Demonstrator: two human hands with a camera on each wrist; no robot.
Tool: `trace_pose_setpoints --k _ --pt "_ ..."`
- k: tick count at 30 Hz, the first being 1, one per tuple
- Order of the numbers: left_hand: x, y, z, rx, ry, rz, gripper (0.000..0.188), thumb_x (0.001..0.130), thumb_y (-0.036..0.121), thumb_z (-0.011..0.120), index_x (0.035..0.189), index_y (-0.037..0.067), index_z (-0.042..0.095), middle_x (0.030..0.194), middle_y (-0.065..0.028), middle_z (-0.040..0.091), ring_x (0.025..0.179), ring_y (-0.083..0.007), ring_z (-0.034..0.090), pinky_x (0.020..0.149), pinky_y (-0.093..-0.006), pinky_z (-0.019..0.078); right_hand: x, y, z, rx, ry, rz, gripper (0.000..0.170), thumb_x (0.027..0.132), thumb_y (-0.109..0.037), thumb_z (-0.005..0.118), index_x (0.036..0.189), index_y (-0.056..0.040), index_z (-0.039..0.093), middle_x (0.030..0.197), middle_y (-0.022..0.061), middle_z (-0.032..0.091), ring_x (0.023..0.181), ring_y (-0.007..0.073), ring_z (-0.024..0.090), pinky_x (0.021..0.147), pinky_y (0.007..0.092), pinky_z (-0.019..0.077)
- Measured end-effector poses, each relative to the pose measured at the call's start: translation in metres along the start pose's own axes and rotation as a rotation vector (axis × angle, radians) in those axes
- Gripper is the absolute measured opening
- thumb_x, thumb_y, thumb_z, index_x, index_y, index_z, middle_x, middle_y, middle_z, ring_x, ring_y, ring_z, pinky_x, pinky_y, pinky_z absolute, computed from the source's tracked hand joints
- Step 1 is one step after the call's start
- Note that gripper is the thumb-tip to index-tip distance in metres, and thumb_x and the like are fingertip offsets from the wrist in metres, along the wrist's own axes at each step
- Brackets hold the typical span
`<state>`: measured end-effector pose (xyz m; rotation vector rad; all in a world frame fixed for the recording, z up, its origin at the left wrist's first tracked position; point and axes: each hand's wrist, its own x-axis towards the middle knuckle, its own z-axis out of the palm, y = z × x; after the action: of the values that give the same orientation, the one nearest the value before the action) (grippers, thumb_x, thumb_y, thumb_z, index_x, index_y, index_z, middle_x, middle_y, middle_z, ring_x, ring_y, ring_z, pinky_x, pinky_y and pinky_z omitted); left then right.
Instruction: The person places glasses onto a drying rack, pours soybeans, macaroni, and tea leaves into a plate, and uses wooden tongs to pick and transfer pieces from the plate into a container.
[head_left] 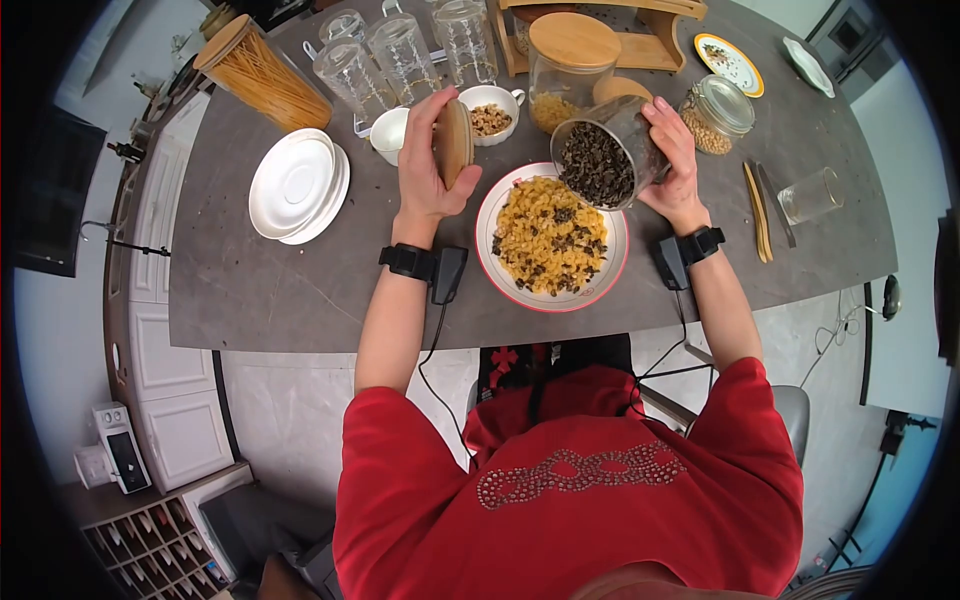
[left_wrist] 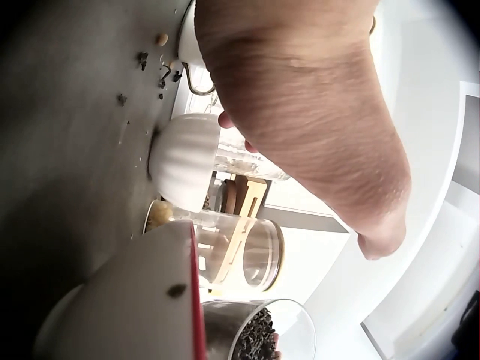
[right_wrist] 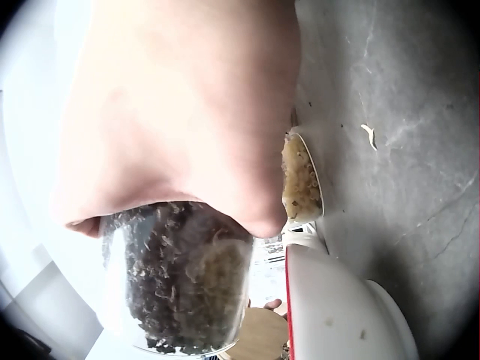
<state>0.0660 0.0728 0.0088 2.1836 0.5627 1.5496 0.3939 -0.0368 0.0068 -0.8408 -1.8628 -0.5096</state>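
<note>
Nearest my head camera is the person's red shirt, with the counter spreading out beyond it. On the counter just past the near edge I see a red-rimmed bowl of yellow pasta, dark pieces scattered through it.

The right hand grips a glass jar of dark dried flakes. The jar lies tilted, its mouth turned toward me and over the bowl's far right side; the fingers hold it behind the mouth, toward the base end. I cannot tell whether the glass touches the bowl's rim. My right wrist view shows the flakes through the jar wall, directly beneath the hand.

The left hand holds a round wooden lid on edge between fingers and thumb, to the left of the jar and well apart from it. Near the lid stand a white cup of chopped brown pieces and a second white cup.
</note>
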Motion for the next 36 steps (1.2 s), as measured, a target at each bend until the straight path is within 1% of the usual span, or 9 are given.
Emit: trace_pose_setpoints --k 5,12,15,18,21,24,27,30,36 --pt "-0.0008 0.0015 0.0007 -0.020 -0.004 -0.037 0.085 0.085 0.058 0.071 0.147 0.004 0.051 0.135 -0.0196 0.060 0.118 -0.0358 0.063 0.095 -0.0406 0.0514 -0.0049 0.0016 -0.0017 -0.034 -0.049 -0.014 0.099 0.061 -0.005 0.093 0.145 -0.0137 0.043 0.150 0.0157 0.057 0.138 0.0435 0.054 0.112 0.0518 0.0488" --pt "-0.0014 -0.0001 0.0010 -0.007 0.004 -0.034 0.085 0.086 0.060 0.070 0.147 0.005 0.051 0.135 -0.0194 0.060 0.118 -0.0358 0.063 0.094 -0.0409 0.0518 -0.0055 0.0021 -0.0014 -0.046 -0.029 -0.018 0.096 0.061 -0.005 0.092 0.144 -0.0138 0.045 0.150 0.0154 0.058 0.139 0.0427 0.053 0.112 0.0507 0.0491" --pt "-0.0006 0.0008 0.0008 -0.003 0.002 -0.027 0.086 0.086 0.061 0.070 0.147 0.005 0.050 0.135 -0.0190 0.060 0.118 -0.0353 0.063 0.095 -0.0407 0.0517 -0.0049 0.0018 -0.0020 -0.043 -0.036 -0.016 0.094 0.063 -0.006 0.093 0.143 -0.0137 0.045 0.150 0.0153 0.058 0.138 0.0427 0.054 0.111 0.0500 0.0501" --pt "-0.0004 0.0006 0.0020 -0.020 0.011 -0.038 0.086 0.086 0.062 0.070 0.148 0.005 0.050 0.136 -0.0185 0.060 0.118 -0.0348 0.063 0.094 -0.0404 0.0519 -0.0050 0.0047 -0.0011 -0.053 -0.024 -0.072 0.091 0.064 -0.009 0.093 0.142 -0.0132 0.046 0.149 0.0151 0.059 0.137 0.0428 0.055 0.110 0.0496 0.0512" --pt "-0.0013 -0.0003 0.0038 -0.039 0.014 -0.047 0.086 0.086 0.062 0.070 0.148 0.005 0.050 0.136 -0.0179 0.060 0.118 -0.0342 0.063 0.092 -0.0398 0.0521 -0.0076 0.0034 -0.0017 -0.062 -0.022 -0.053 0.088 0.065 -0.011 0.094 0.140 -0.0130 0.047 0.148 0.0151 0.059 0.136 0.0430 0.056 0.110 0.0493 0.0518" --pt "-0.0014 -0.0018 0.0038 -0.029 0.012 -0.047 0.086 0.086 0.062 0.070 0.147 0.005 0.050 0.136 -0.0177 0.060 0.117 -0.0342 0.063 0.091 -0.0396 0.0522 -0.0073 0.0030 -0.0028 -0.049 -0.023 -0.033 0.087 0.066 -0.012 0.094 0.140 -0.0131 0.048 0.148 0.0145 0.060 0.136 0.0430 0.056 0.110 0.0497 0.0516" --pt "-0.0017 -0.0027 0.0040 -0.034 0.012 -0.053 0.085 0.086 0.061 0.070 0.147 0.005 0.050 0.136 -0.0169 0.060 0.117 -0.0334 0.063 0.090 -0.0390 0.0520 -0.0074 0.0038 -0.0038 -0.069 -0.052 -0.055 0.087 0.066 -0.013 0.094 0.140 -0.0129 0.047 0.148 0.0140 0.060 0.136 0.0431 0.056 0.109 0.0503 0.0519" --pt "-0.0025 -0.0037 0.0053 -0.041 0.009 -0.090 0.085 0.087 0.061 0.070 0.147 0.005 0.050 0.136 -0.0161 0.060 0.117 -0.0325 0.063 0.089 -0.0385 0.0517 -0.0056 0.0038 -0.0046 -0.021 -0.053 -0.070 0.086 0.066 -0.013 0.093 0.139 -0.0129 0.048 0.148 0.0136 0.060 0.136 0.0429 0.057 0.109 0.0508 0.0523" --pt "-0.0022 -0.0043 0.0064 -0.024 0.022 -0.064 0.083 0.087 0.058 0.070 0.147 0.005 0.049 0.137 -0.0150 0.060 0.117 -0.0306 0.063 0.088 -0.0369 0.0515 -0.0064 -0.0004 -0.0097 -0.059 -0.078 -0.072 0.083 0.068 -0.012 0.092 0.139 -0.0132 0.048 0.147 0.0133 0.061 0.134 0.0429 0.058 0.107 0.0491 0.0547"
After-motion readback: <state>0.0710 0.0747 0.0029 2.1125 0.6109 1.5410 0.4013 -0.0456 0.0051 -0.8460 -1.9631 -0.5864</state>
